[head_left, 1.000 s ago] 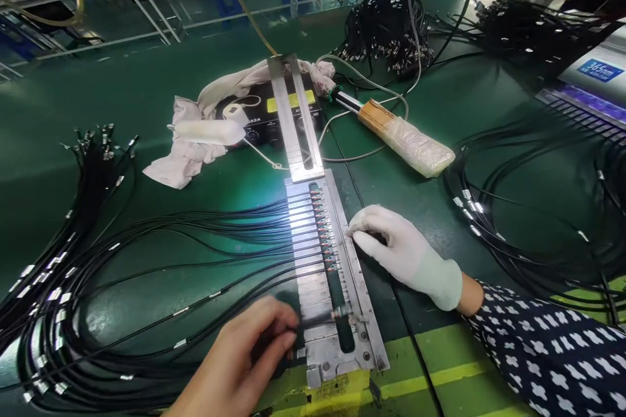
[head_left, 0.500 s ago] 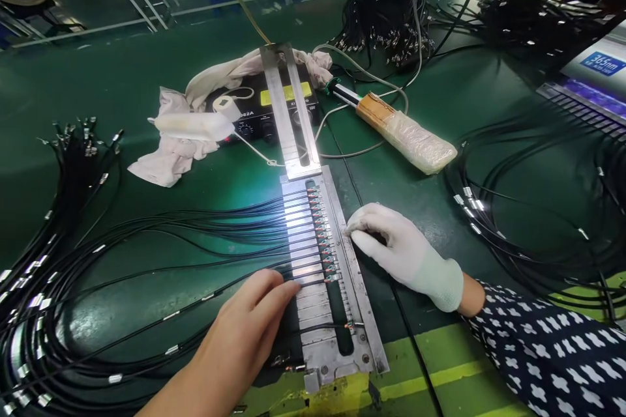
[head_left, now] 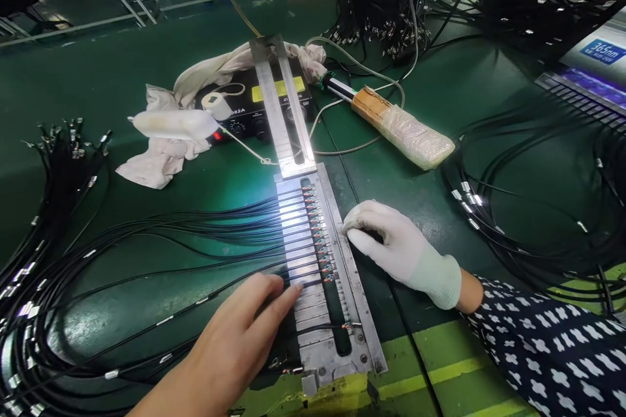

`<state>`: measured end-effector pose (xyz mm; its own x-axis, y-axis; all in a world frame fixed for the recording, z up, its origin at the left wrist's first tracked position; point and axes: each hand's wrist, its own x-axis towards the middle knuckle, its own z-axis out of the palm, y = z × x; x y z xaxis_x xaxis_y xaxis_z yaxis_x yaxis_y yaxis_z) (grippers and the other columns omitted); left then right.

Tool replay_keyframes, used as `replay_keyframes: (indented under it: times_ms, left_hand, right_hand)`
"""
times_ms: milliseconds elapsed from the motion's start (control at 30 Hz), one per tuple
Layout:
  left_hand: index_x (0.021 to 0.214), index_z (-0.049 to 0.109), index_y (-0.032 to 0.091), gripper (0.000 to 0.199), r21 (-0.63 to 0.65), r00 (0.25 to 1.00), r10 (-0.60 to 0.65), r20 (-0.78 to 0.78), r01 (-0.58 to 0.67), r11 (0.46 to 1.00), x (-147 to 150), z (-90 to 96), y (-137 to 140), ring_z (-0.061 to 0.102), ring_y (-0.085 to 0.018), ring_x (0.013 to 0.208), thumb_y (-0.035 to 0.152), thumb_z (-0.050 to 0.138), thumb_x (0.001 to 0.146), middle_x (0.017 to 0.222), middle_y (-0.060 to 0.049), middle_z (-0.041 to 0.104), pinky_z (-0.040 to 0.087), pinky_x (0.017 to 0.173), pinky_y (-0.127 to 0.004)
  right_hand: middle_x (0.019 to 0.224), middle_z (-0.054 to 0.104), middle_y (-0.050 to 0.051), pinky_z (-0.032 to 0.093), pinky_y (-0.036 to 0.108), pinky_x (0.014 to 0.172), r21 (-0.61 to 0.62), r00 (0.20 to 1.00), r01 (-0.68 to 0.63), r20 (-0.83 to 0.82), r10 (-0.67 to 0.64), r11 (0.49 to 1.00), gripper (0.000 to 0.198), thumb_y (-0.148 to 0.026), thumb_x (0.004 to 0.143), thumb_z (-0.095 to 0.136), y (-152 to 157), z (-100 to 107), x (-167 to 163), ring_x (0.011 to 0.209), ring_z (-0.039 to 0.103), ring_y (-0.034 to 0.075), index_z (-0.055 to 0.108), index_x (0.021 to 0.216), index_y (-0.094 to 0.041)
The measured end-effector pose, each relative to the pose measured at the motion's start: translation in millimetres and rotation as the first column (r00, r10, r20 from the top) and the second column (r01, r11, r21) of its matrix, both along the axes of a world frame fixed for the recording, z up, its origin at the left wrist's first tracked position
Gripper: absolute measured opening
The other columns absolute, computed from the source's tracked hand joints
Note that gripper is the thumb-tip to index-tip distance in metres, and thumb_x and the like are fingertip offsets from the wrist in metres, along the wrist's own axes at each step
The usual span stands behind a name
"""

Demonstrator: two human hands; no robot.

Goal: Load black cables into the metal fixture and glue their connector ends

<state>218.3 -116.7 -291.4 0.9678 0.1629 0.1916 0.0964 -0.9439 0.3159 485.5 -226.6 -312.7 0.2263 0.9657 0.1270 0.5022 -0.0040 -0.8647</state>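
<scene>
A slotted metal fixture (head_left: 311, 316) lies lengthwise before me, with several thin black cables (head_left: 235, 214) laid across its grooves. Small metal connectors (head_left: 320, 242) on the cable ends sit over the long slot. My bare left hand (head_left: 239, 326) is at the fixture's left side, its thumb and forefinger closed on a black cable near the lowest connector of the upper group. Lower down, one separate cable (head_left: 317, 328) crosses the grooves. My right hand (head_left: 386, 244), in a white glove, has its fingertips pinched together against the fixture's right edge; its other fingers are partly hidden.
A second slotted metal plate (head_left: 270, 101) leans from a black control box (head_left: 237, 124) onto the fixture's far end. Nearby lie a white cloth (head_left: 154, 166) and a plastic-wrapped handle (head_left: 415, 140). Cable bundles lie left (head_left: 24, 313), right (head_left: 469, 208) and behind (head_left: 379, 13).
The view has shifted slightly, so the bench things appear a little farther left. Both hands stay at almost the same places along the fixture.
</scene>
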Motion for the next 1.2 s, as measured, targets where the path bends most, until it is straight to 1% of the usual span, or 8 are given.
replay_keyframes:
  times_ms: [233,433,533,700,833,967,1033,1200]
  left_hand:
    - [0.124,0.056,0.012,0.035,-0.139,1.0,-0.002,0.017,0.004,0.99,0.8,-7.8,2.4,0.05,-0.008,0.103,0.0,0.042,0.094,0.112,-0.007,0.05,0.04,0.089,-0.013]
    - [0.132,0.057,0.021,0.048,0.187,0.994,0.11,-0.012,-0.106,0.977,-14.5,-17.5,-2.9,0.045,-0.016,0.097,0.0,0.035,0.094,0.108,-0.009,0.05,0.035,0.086,-0.028]
    - [0.132,0.057,0.021,0.047,0.204,0.995,0.099,-0.01,-0.095,0.974,-11.0,-14.6,-6.3,0.043,-0.017,0.093,0.001,0.037,0.094,0.106,-0.009,0.05,0.032,0.082,-0.028]
    - [0.122,0.053,0.014,0.03,-0.092,0.995,0.094,-0.018,-0.096,0.991,-1.8,-1.6,-28.6,0.047,-0.016,0.097,0.008,0.049,0.093,0.107,-0.007,0.055,0.035,0.086,-0.028]
    - [0.117,0.049,0.016,0.024,-0.248,0.983,0.162,-0.09,-0.18,0.952,-7.5,3.8,-45.2,0.049,-0.013,0.089,0.014,0.051,0.093,0.099,-0.004,0.056,0.042,0.081,-0.022]
    - [0.103,0.052,0.02,0.012,-0.378,0.976,0.2,-0.086,-0.218,0.9,-12.0,4.6,-38.2,0.052,-0.007,0.083,0.011,0.047,0.097,0.092,0.0,0.055,0.044,0.074,-0.013]
    - [0.107,0.055,0.02,0.017,-0.318,0.978,0.209,-0.027,-0.206,0.925,-12.4,4.8,-29.3,0.053,-0.006,0.083,0.01,0.046,0.097,0.092,0.0,0.054,0.044,0.074,-0.012]
    - [0.127,0.055,0.019,0.036,-0.007,0.994,0.104,-0.017,-0.104,0.995,-11.8,4.3,-13.0,0.05,-0.007,0.071,0.007,0.04,0.096,0.086,-0.002,0.05,0.042,0.062,-0.013]
  right_hand:
    - [0.097,0.063,-0.001,0.047,0.029,0.086,-0.021,1.0,0.003,-0.009,-0.004,1.0,0.013,-0.013,0.093,0.055,-0.1,2.2,0.4,0.094,0.058,0.012,0.067,0.09,-0.019]
    - [0.094,0.063,-0.002,0.045,0.028,0.086,-0.008,1.0,0.008,0.006,-0.008,1.0,0.013,-0.014,0.093,0.056,1.8,0.5,-0.3,0.092,0.058,0.012,0.065,0.086,-0.019]
    - [0.093,0.063,-0.002,0.045,0.028,0.085,-0.01,1.0,0.02,0.016,-0.02,1.0,0.013,-0.014,0.093,0.057,1.8,0.1,-0.6,0.091,0.058,0.012,0.065,0.084,-0.019]
    - [0.095,0.065,0.0,0.046,0.029,0.087,0.014,0.999,0.006,0.033,-0.007,1.0,0.013,-0.014,0.093,0.057,0.5,-1.2,-0.7,0.092,0.059,0.013,0.066,0.087,-0.018]
    - [0.095,0.065,0.0,0.046,0.03,0.088,0.017,0.999,0.003,0.048,-0.004,1.0,0.012,-0.015,0.094,0.057,0.6,-2.7,-0.3,0.093,0.059,0.014,0.066,0.086,-0.018]
    - [0.096,0.066,0.001,0.046,0.03,0.086,0.007,0.999,0.008,0.049,-0.008,1.0,0.013,-0.015,0.094,0.056,0.0,-2.6,-1.0,0.092,0.06,0.015,0.067,0.088,-0.018]
    - [0.096,0.066,0.001,0.046,0.03,0.086,0.006,0.999,0.009,0.052,-0.009,1.0,0.013,-0.015,0.093,0.057,-0.3,-1.7,-1.3,0.092,0.06,0.015,0.068,0.088,-0.018]
    - [0.095,0.066,0.001,0.047,0.03,0.085,0.009,0.998,0.011,0.06,-0.012,1.0,0.013,-0.014,0.093,0.056,0.6,-0.3,-1.4,0.092,0.06,0.015,0.068,0.087,-0.018]
